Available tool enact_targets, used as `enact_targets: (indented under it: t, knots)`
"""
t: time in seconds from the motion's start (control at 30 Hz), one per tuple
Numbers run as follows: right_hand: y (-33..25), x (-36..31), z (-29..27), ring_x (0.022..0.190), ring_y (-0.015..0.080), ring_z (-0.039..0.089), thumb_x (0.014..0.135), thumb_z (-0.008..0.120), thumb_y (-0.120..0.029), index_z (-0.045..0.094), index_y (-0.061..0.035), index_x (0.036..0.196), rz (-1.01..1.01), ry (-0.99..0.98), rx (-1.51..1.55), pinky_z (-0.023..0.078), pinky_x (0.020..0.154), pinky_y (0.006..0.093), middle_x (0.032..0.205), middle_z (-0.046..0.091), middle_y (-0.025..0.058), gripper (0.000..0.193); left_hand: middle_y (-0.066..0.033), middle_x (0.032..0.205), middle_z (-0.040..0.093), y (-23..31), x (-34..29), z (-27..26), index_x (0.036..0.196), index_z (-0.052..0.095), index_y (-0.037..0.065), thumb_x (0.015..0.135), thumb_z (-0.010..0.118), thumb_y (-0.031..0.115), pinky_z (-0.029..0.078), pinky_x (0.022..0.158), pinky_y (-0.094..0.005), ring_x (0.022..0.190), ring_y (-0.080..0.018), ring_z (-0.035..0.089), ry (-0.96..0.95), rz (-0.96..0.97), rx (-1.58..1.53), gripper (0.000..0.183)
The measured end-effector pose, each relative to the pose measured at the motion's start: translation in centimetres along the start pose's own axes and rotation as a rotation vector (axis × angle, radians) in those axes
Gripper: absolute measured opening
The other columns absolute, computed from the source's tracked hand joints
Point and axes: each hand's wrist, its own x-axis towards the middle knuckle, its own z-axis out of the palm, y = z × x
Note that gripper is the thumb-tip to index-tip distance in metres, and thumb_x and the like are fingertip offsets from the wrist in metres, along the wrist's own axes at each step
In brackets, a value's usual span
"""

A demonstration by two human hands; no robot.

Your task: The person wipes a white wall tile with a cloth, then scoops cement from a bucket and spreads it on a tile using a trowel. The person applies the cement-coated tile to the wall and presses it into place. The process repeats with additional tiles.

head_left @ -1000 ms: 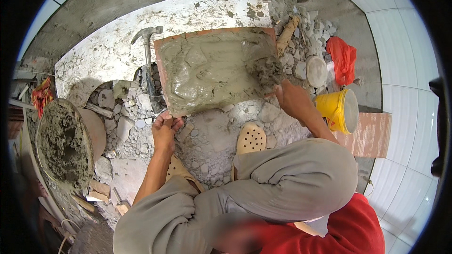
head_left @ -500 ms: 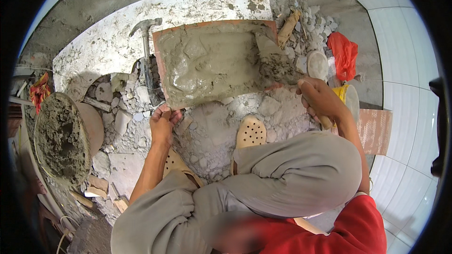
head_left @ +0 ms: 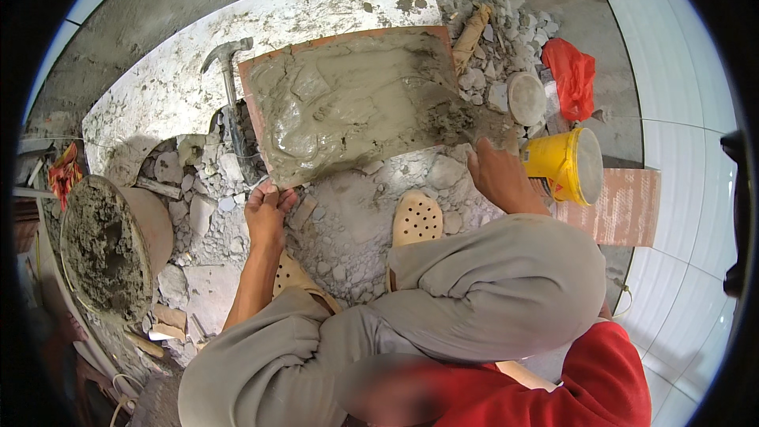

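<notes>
A reddish tile point(head_left: 250, 96) lies in front of me, its upper face spread with wet grey mortar point(head_left: 340, 103). My left hand point(head_left: 269, 207) is closed at the tile's near left corner, thumb and fingertips pinching it. In my right hand point(head_left: 504, 178) is a trowel point(head_left: 494, 126), its blade smeared with mortar at the tile's near right corner. The trowel's handle is hidden by the hand. A claw hammer point(head_left: 229, 71) lies just left of the tile, its head away from me.
At left stands a bucket point(head_left: 162, 225) of mortar. A yellow bucket point(head_left: 549, 160), a round pale lid-like disc point(head_left: 526, 97) and a red plastic bag point(head_left: 569, 79) are at right. Broken rubble point(head_left: 348, 221) surrounds my feet. Another tile point(head_left: 628, 205) lies beside the white tiled wall point(head_left: 680, 174).
My right hand has moved left and slightly forward with the trowel, its wrist turning and its blade shifting toward the tile's near right corner. My left hand stays at its corner.
</notes>
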Motion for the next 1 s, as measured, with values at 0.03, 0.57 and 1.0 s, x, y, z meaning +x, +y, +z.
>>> enact_targets:
  t: [0.03, 0.57, 1.0]
  knots:
    - [-0.1, 0.1, -0.1, 0.081, 0.0533, 0.065, 0.103, 0.052, -0.029, 0.055, 0.0012, 0.107, 0.015, -0.01, 0.03, 0.05, 0.076, 0.0627, 0.081, 0.066, 0.0343, 0.031, -0.0136, 0.101, 0.067, 0.0, 0.0, 0.0, 0.122, 0.057, -0.006, 0.106, 0.053, 0.011, 0.06, 0.082, -0.0331, 0.087, -0.0197, 0.067, -0.007, 0.0, -0.004, 0.024]
    - [3.3, 3.1, -6.4, 0.081, 0.0535, 0.06, 0.104, 0.049, -0.033, 0.059, 0.0009, 0.101, -0.214, 0.127, -0.017, 0.046, 0.078, 0.06, 0.083, 0.064, 0.0309, 0.036, -0.0124, 0.101, 0.067, -0.1, 0.2, -0.1, 0.121, 0.057, -0.006, 0.105, 0.053, 0.01, 0.061, 0.08, -0.032, 0.086, -0.0194, 0.068, -0.01, -0.017, -0.02, 0.023]
    - [-1.8, 4.4, -10.3, 0.047, 0.0114, 0.051, 0.104, 0.045, -0.042, 0.06, -0.0034, 0.103, 0.156, -0.654, 0.938, 0.044, 0.04, 0.0307, 0.068, 0.055, 0.0018, 0.041, -0.0121, 0.102, 0.068, 0.3, -0.2, 0.1, 0.122, 0.059, -0.005, 0.106, 0.052, 0.01, 0.061, 0.08, -0.0313, 0.086, -0.0188, 0.068, -0.015, -0.019, -0.012, 0.023]
